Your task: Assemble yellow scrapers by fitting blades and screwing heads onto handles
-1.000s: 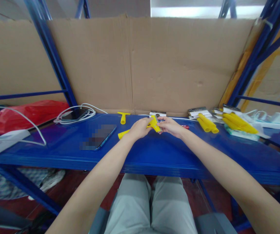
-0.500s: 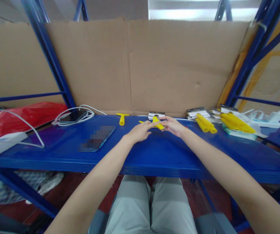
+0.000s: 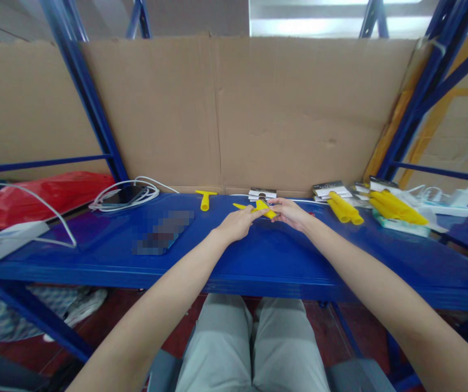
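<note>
Both hands meet above the blue tabletop, working on a yellow plastic piece point(image 3: 263, 207). My left hand point(image 3: 237, 224) is closed at its left side, with a narrow yellow tip point(image 3: 239, 206) showing beyond the fingers. Whether this tip belongs to the same piece is hidden. My right hand point(image 3: 293, 214) pinches the piece from the right with thumb and fingers. Left of the hands, a yellow T-shaped plastic part point(image 3: 205, 200) with a hollow round stem lies near the cardboard. Just behind the hands is a black-and-white card point(image 3: 262, 194).
Paired yellow tubes point(image 3: 344, 208) and more yellow pieces point(image 3: 397, 207) lie at right beside printed cards. A phone point(image 3: 164, 233), coiled white cable point(image 3: 125, 196) and red bag point(image 3: 44, 193) are at left. Cardboard point(image 3: 217, 109) walls the back; blue posts point(image 3: 91, 103) flank it.
My hands and the yellow piece have shifted slightly down in the picture, and the piece has turned a little. More of the card behind now shows. The view has moved slightly.
</note>
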The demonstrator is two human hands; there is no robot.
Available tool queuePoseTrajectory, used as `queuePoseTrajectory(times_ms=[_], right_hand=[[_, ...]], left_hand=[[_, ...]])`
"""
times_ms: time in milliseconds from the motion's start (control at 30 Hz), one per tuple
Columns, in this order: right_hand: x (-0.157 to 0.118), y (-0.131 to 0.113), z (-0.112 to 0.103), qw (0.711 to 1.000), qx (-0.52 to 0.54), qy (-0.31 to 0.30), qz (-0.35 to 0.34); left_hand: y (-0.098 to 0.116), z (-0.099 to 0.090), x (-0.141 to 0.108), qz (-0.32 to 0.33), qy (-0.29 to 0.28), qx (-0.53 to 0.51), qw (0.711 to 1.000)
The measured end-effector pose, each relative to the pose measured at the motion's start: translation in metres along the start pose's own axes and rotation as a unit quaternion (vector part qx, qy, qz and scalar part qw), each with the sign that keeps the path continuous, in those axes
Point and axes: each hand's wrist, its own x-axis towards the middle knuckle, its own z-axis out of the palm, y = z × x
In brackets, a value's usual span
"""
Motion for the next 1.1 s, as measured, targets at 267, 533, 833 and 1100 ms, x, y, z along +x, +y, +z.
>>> queuePoseTrajectory(times_ms=[267,533,833,1100], right_hand=[[0.0,-0.01,-0.006,0.999,0.018,0.03,0.001],[0.01,-0.008,-0.027,0.987,-0.038,0.153,-0.019],[0.03,0.004,-0.03,0.823,-0.547,0.105,-0.113],[0.05,-0.005,-0.022,0.692,-0.72,0.005,-0.044]], left_hand=[[-0.006,-0.002,0.003,0.006,0.064,-0.088,0.994],[-0.01,-0.007,0.014,-0.106,0.159,-0.488,0.852],[-0.004,-0.011,0.009,-0.234,0.035,-0.742,0.628],[-0.003,-0.011,0.007,-0.252,0.016,-0.757,0.602]])
